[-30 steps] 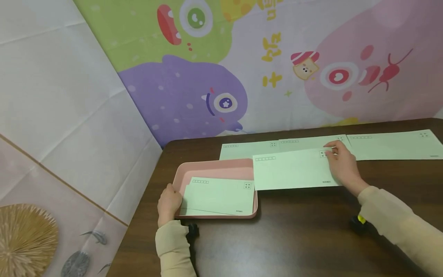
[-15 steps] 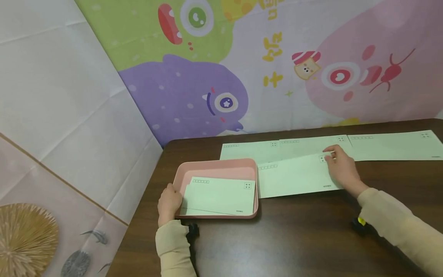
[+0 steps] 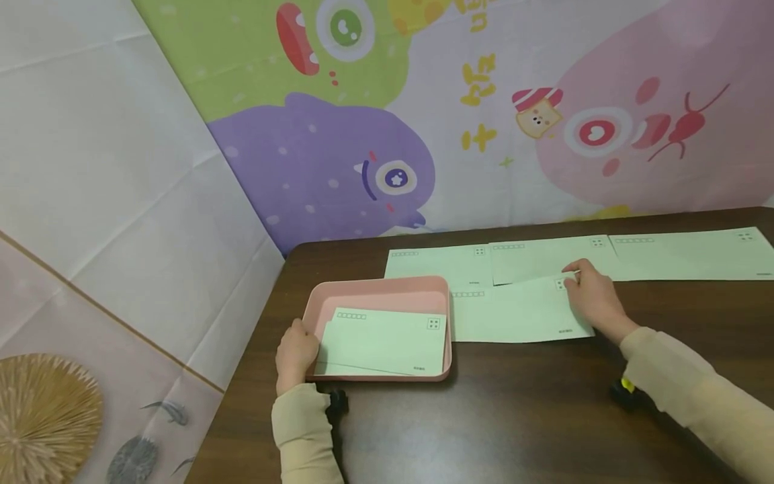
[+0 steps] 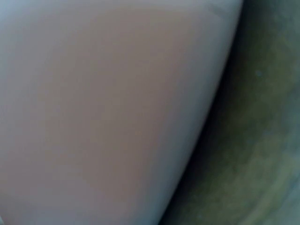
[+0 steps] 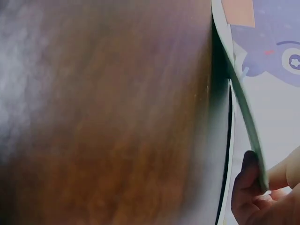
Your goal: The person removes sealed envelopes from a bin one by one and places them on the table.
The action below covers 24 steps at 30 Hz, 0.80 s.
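Note:
At the pink tray [image 3: 387, 300], my left hand [image 3: 297, 351] holds the left rim. Several pale green envelopes [image 3: 387, 341] lie stacked inside it. My right hand [image 3: 595, 302] pinches another envelope [image 3: 514, 312] by its right end, next to the printed stamp box. The left end of that envelope meets the tray's right rim and is partly hidden there. In the right wrist view the held envelope [image 5: 248, 117] appears edge-on, its gripped end raised above the table. The left wrist view is blurred, filled by a pale pinkish surface [image 4: 93, 112].
Three more envelopes lie in a row along the back of the dark wooden table [image 3: 496, 417]: a left one [image 3: 435, 261], a middle one [image 3: 538, 259] and a right one [image 3: 689, 255]. A cartoon-printed cloth [image 3: 484, 175] hangs right behind the table.
My right hand has lowered the envelope toward the table, and its left end has gone from overlapping the tray's rim to beside it. My left hand and the tray have stayed in place.

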Each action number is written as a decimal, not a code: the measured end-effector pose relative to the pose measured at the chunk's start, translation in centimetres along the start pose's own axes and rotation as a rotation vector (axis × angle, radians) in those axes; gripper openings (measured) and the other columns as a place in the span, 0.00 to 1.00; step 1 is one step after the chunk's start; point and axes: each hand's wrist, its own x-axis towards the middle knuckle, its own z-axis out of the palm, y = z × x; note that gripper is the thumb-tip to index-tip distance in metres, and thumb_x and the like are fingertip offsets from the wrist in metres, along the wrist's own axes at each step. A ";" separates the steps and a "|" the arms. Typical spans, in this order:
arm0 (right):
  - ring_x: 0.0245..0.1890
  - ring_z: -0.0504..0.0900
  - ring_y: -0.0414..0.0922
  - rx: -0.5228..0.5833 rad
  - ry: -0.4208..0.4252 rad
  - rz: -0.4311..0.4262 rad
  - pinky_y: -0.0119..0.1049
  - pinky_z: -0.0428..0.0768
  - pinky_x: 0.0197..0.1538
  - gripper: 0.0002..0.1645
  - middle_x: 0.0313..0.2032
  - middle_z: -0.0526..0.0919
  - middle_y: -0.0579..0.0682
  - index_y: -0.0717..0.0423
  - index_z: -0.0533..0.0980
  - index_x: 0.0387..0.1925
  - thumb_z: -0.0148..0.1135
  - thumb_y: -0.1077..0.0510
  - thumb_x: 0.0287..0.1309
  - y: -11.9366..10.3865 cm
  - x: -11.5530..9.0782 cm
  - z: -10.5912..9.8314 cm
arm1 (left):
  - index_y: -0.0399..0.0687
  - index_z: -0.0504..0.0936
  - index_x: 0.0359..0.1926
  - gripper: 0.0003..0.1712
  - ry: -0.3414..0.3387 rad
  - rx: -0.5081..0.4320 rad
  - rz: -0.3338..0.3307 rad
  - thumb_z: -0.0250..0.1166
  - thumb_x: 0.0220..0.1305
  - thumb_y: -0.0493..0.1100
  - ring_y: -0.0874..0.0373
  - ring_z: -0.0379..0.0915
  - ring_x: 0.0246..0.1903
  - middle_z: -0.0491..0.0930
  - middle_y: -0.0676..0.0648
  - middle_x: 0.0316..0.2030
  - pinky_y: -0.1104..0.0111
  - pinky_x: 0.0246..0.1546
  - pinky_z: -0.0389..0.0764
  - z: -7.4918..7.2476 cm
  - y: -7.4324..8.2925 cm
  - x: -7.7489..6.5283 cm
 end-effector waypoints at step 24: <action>0.30 0.67 0.53 -0.164 0.010 -0.106 0.42 0.66 0.26 0.17 0.28 0.71 0.62 0.73 0.71 0.38 0.52 0.61 0.50 0.8 0.7 -0.3 | 0.29 0.62 0.49 0.20 0.003 0.005 0.013 0.41 0.57 0.38 0.38 0.68 0.40 0.70 0.31 0.41 0.48 0.38 0.66 -0.1 0.3 -0.1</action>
